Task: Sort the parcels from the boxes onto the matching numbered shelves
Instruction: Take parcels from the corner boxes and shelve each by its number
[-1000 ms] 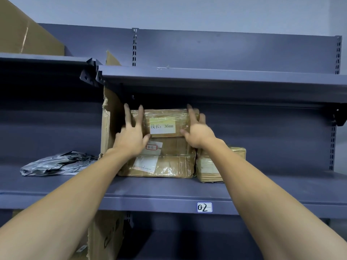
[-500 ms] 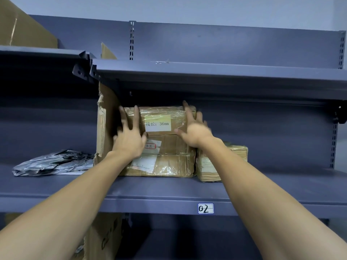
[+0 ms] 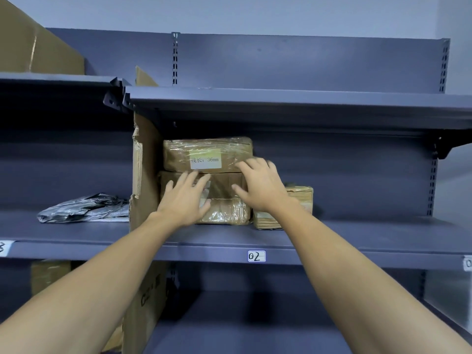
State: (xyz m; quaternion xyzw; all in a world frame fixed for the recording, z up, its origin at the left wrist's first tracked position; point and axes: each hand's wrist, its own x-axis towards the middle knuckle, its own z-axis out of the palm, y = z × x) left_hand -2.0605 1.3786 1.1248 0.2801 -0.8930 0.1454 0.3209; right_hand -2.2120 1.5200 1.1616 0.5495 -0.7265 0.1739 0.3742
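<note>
The top parcel (image 3: 207,154), taped brown with a white label reading 36mm, sits squarely on the lower parcel (image 3: 224,210). Both rest on the shelf (image 3: 357,233) whose front edge carries the tag 02 (image 3: 256,256). We judge this parcel placed, since it lies stacked and nothing holds it. Whether its number matches the tag we cannot read. The boxes are out of sight, so we cannot say how much sorting is left.

Our left hand (image 3: 184,200) is spread in front of the lower parcel, fingers straight and fanned, gripping nothing; whether they touch the wrapping we cannot tell. Our right hand (image 3: 260,187) is likewise open, its fingers loose and blurred at the top parcel's lower right corner, holding nothing. Both forearms reach up and forward, nearly straight.

Just right of our right hand a small parcel (image 3: 301,195) stands on the same shelf. Just left of our left hand an upright cardboard panel (image 3: 145,175) divides the bays. Beyond it, well apart, lies a grey plastic mailer (image 3: 84,208). Above both hands runs the upper shelf (image 3: 281,103).
</note>
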